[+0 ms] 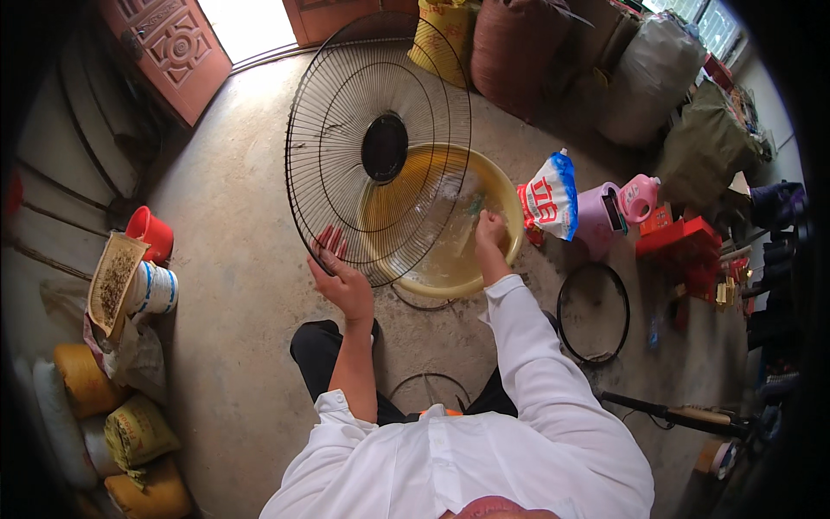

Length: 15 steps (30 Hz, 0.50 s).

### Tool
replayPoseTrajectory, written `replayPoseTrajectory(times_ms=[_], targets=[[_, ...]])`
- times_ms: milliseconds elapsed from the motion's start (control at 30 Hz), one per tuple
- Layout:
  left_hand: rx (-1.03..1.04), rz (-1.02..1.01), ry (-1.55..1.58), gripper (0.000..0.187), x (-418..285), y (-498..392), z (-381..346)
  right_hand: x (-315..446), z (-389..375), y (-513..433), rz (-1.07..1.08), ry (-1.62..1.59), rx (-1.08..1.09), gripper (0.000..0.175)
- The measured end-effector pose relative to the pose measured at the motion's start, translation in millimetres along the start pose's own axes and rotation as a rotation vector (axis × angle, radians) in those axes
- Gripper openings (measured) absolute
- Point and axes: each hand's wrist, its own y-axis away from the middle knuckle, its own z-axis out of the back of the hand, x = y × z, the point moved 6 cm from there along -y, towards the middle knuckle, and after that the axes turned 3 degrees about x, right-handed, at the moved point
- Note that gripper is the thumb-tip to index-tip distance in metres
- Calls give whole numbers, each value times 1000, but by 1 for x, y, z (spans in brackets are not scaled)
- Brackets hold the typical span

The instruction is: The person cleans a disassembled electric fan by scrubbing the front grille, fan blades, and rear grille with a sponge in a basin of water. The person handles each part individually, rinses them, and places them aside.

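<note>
A black wire fan grille (338, 194) with a solid round hub (384, 148) stands tilted over the left part of a yellow plastic basin (516, 250). My left hand (340, 272) grips its lower left rim, and several fingertips show through the wires. Cloudy, sudsy water (447, 259) fills the basin's bottom. Inside the basin's right side, my right hand (491, 228) is curled in a fist, apart from the grille. A small greenish object (476, 205) pokes out past its fingers; blur hides what kind it is.
Right of the basin stand a detergent bag (551, 198), a purple container (593, 217) and a pink bottle (639, 198). A black ring (593, 313) lies on the concrete floor. Sacks (519, 58) line the back right; a red bucket (150, 233) and filled bags (139, 431) stand left.
</note>
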Motion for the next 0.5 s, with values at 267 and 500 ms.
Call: replayPoseTrajectory(times_ms=[267,500], targets=[[-25,-12,94,35,11,9,-4,78,-82,101,-163,-944,740,22],[-61,-17,107,34,10,5,-1,129,-53,194,1124,190,437,56]])
